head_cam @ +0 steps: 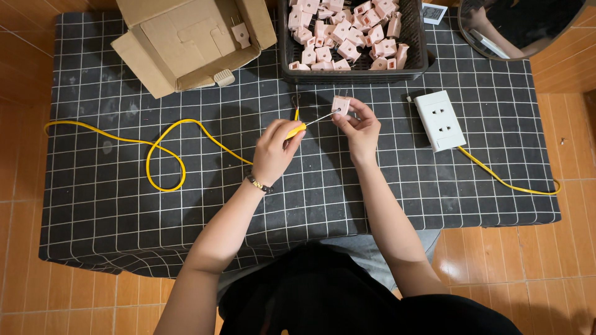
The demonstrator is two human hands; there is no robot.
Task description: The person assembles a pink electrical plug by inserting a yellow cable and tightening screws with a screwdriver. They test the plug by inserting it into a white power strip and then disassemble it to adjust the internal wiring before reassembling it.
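Head view: right hand [359, 127] pinches a pink plug [340, 104] in its fingertips, just below the black basket [354, 73] full of pink plugs. Left hand [275, 149] grips a yellow-handled screwdriver [304, 126], tip on the plug. Right of the basket's lower corner: white socket block [439, 120]. Left: open cardboard box [186, 40]. Yellow cable [164, 155] loops on checked cloth [124, 217]; path clear.

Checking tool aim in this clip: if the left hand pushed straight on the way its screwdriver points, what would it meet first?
The left hand aims its screwdriver up-right; the tip would first meet the pink plug held in the right hand, apparently already touching.
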